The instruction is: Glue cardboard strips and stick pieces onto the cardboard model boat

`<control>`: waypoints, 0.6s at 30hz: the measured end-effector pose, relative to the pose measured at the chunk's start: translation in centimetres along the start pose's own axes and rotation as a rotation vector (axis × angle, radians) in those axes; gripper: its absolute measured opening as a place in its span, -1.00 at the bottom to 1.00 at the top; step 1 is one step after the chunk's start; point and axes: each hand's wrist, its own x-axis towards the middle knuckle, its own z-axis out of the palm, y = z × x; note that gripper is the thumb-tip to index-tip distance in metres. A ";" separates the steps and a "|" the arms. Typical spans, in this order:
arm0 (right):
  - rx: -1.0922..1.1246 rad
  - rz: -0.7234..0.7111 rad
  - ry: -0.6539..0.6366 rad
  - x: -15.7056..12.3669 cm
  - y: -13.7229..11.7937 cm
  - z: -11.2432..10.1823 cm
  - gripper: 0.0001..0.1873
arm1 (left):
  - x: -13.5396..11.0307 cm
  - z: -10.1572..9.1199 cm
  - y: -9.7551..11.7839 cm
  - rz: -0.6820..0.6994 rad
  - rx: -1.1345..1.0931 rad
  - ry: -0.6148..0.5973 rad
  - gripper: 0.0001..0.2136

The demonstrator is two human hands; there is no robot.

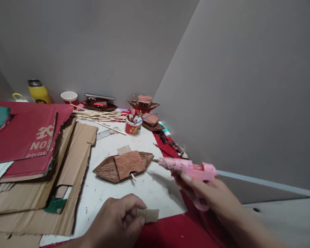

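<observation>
My left hand (119, 220) is closed on a small strip of corrugated cardboard (148, 215) near the table's front edge. A pink glue gun (188, 168) sits in my right hand (209, 194), its nozzle pointing left toward a brown cardboard boat model (124, 166) lying on the white table (155, 186). A glue stick trails from the gun's back toward the right. The boat carries a flat brown roof piece and a small ribbed piece at its far side.
Stacked brown and red cardboard sheets (38, 162) cover the left. At the back lie bamboo skewers (100, 115), a red paper cup (132, 124), a white cup (69, 97), a yellow flask (38, 92), other boat models (144, 102), a ruler and a glue tube. Grey walls close the corner.
</observation>
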 end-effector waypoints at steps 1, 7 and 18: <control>-0.022 -0.011 -0.072 -0.2 -0.1 0.6 -0.51 | 0.0 -0.1 0.0 0.018 0.048 0.001 -0.87; -0.101 -0.363 -0.391 -0.3 -1.9 2.2 -0.64 | -0.2 -0.2 -0.1 0.200 0.170 0.027 -0.78; -0.194 -0.472 -0.351 -0.8 -4.1 3.7 -0.64 | -0.1 -0.1 -0.6 0.206 0.240 0.030 -0.77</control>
